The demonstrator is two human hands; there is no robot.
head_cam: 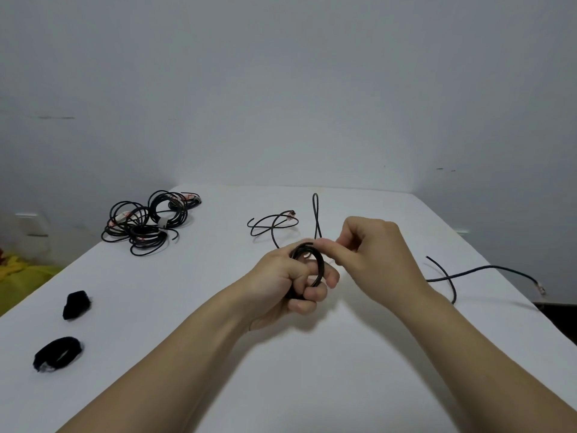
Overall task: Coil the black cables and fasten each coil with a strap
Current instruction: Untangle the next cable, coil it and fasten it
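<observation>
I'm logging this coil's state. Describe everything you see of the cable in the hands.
The cable is thin, black and rubbery-looking, wound into several small loops held upright above the white table. The left hand grips the bundle, fingers curled through it; the right hand pinches its top. No strap shows on it. Its loose length trails away behind the hands.

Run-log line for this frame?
step: coiling | left hand: grips coil | right hand: pinches cable at coil's top | straps: unused, left | coiled pile: far left

The left hand (281,284) hides part of the coil (321,264); tags (121,217) on the far pile (146,226) are unreadable.
</observation>
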